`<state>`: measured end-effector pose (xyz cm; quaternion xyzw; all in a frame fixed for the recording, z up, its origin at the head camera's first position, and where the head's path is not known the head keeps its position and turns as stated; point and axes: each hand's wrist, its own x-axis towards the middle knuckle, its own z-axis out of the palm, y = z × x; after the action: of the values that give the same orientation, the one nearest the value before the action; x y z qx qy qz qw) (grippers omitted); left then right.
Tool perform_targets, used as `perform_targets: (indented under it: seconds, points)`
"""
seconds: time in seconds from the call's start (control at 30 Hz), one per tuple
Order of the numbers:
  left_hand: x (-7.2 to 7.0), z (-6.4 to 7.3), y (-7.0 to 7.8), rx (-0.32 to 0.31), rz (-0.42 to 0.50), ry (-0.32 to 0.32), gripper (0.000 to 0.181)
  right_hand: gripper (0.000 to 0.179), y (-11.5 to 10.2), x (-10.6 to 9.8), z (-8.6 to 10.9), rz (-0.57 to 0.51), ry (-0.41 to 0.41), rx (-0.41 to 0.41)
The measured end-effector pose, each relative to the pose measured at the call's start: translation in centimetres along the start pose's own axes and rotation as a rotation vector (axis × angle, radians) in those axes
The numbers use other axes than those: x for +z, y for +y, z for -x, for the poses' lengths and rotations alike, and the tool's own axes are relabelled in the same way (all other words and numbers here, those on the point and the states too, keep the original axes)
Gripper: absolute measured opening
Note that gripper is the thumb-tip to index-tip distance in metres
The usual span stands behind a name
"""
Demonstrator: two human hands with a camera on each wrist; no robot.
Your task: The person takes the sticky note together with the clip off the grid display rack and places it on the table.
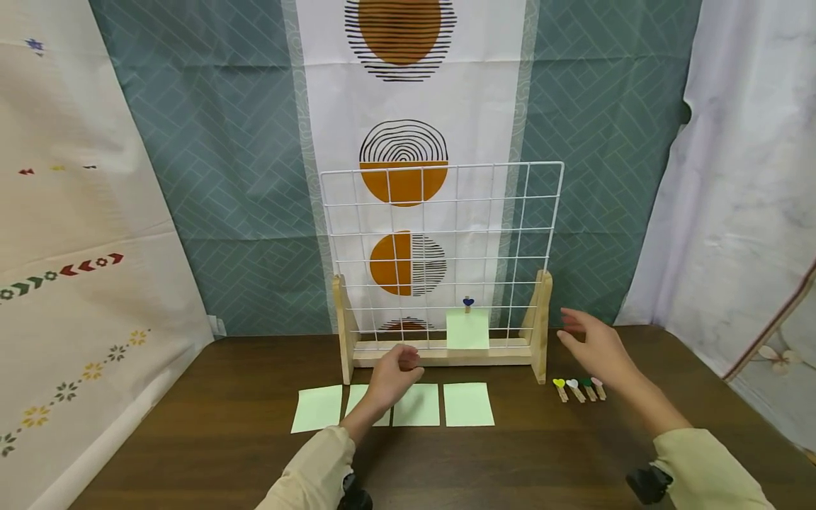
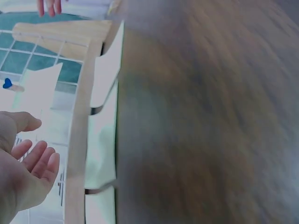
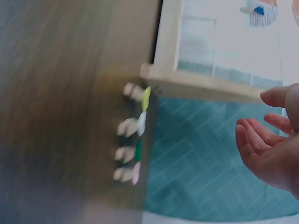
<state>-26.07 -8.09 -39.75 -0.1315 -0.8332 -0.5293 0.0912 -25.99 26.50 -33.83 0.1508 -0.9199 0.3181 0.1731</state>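
My left hand (image 1: 391, 375) hovers over the row of pale green paper squares (image 1: 468, 404), with loosely bent fingers and nothing in them. It partly covers the second square from the left. To the right, my right hand (image 1: 599, 345) hangs in the air above several small wooden clothespins (image 1: 561, 391) topped with yellow, white, green and pink hearts. Its fingers are relaxed and hold nothing. Another green square (image 1: 467, 330) hangs low on the white wire grid (image 1: 444, 230), fastened by a clothespin with a blue heart (image 1: 468, 303).
A wooden stand (image 1: 540, 326) with two side posts carries the grid at the back of the dark brown table (image 1: 510, 467). Behind it hangs a teal and white patterned cloth (image 1: 242, 142). Pale cloths flank the table on both sides.
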Motion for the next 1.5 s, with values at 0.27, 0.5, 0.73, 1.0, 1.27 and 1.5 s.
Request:
perform_targets:
  seconds: [0.27, 0.5, 0.73, 1.0, 1.27, 1.5]
  points:
    - [1.5, -1.2, 1.5, 0.023, 0.074, 0.008, 0.040, 0.034, -2.8, 1.1, -1.2, -0.009, 0.087, -0.076]
    - [2.5, -2.1, 2.8, 0.000, 0.084, 0.038, 0.041, 0.035, -6.3, 1.9, -2.9, -0.089, 0.033, -0.126]
    - [3.4, -3.5, 3.7, -0.005, 0.107, 0.078, 0.047, 0.038, -7.8, 3.6, -5.2, -0.094, -0.042, -0.103]
    - [3.9, -4.6, 4.6, -0.035, 0.126, 0.107, 0.050, 0.040, -8.8, 4.8, -6.8, -0.119, -0.084, -0.068]
    - [4.2, -5.3, 4.9, -0.046, 0.114, 0.135, 0.049, 0.039, -8.7, 5.3, -7.4, -0.128, -0.102, -0.049]
    - [4.4, -5.7, 4.8, -0.055, 0.111, 0.170, 0.044, 0.036, -9.4, 6.0, -8.1, -0.178, -0.116, -0.029]
